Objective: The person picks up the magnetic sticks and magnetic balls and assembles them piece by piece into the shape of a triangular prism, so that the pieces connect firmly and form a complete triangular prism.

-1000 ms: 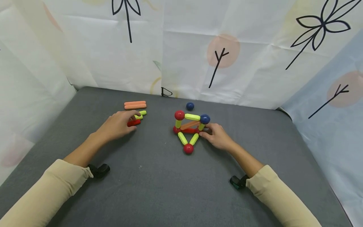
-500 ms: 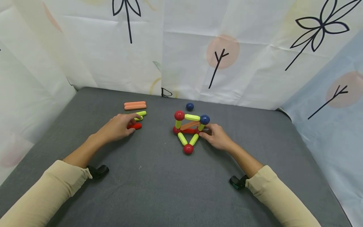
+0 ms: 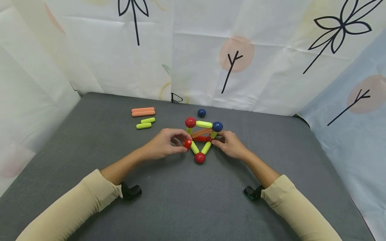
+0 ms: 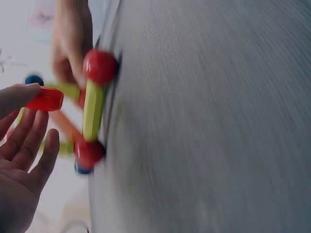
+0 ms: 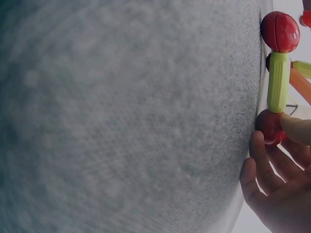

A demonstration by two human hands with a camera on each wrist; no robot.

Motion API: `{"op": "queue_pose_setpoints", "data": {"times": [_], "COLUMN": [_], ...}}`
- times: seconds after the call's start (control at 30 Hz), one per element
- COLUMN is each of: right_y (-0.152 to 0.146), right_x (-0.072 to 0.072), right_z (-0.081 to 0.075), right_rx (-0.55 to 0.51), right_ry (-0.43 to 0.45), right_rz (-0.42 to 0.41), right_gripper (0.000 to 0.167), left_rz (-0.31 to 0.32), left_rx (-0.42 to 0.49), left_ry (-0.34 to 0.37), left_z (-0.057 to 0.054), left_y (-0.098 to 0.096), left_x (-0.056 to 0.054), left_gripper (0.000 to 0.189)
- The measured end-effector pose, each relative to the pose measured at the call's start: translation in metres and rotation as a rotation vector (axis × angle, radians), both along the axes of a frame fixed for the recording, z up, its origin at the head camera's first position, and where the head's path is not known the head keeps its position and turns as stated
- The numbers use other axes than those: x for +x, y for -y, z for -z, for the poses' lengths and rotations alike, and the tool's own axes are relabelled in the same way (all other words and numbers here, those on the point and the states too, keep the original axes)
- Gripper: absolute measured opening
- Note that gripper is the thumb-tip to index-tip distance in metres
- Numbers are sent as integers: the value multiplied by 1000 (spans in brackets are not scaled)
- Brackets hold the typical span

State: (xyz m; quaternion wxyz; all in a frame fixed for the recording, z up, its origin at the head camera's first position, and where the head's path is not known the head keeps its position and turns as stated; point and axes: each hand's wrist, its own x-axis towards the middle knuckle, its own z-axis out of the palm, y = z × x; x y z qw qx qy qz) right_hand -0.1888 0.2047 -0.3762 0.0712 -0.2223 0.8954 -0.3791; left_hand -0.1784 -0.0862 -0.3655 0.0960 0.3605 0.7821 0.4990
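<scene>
On the grey table (image 3: 193,207), leaves the ball-and-rod frame (image 3: 202,133) unmoved. Has brought the left hand (image 3: 168,143) beside it; with the right hand (image 3: 230,144), still pinches a red base ball (image 5: 268,126). Between left thumb and fingertips, pinches the red rod (image 4: 48,99), jutting past them beside the frame.

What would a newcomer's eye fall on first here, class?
Probably the bright ball-and-rod frame, mid-picture in the head view, on the grey table. Next, the left hand pinching a red rod at the frame's left, and the right hand holding a red ball at its right. Behind hangs pale fabric with bold black plant outlines.
</scene>
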Motion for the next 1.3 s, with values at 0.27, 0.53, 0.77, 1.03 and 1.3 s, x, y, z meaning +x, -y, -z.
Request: {"op": "queue_pose_setpoints", "data": {"times": [0.27, 0.53, 0.77, 1.03, 1.3], "right_y": [2, 3, 2, 0, 1], "right_x": [-1, -1, -1, -1, 1], "right_z": [1, -2, -3, -2, -2], "right_rx": [-13, -10, 1, 14, 13], "right_ry": [-29, -35, -16, -33, -7], "right_rz": [-13, -19, 0, -14, -39], "right_gripper": [23, 22, 23, 22, 23], "left_rz": [79, 75, 60, -196, -232], "left_rx": [37, -5, -18, -56, -144], "left_ry": [7, 28, 40, 1, 56], "left_z": [2, 8, 15, 23, 28], "left_y": [-39, -44, -27, -9, -15], "left_x": [3, 1, -4, -18, -32], "left_gripper": [31, 30, 28, 19, 55]}}
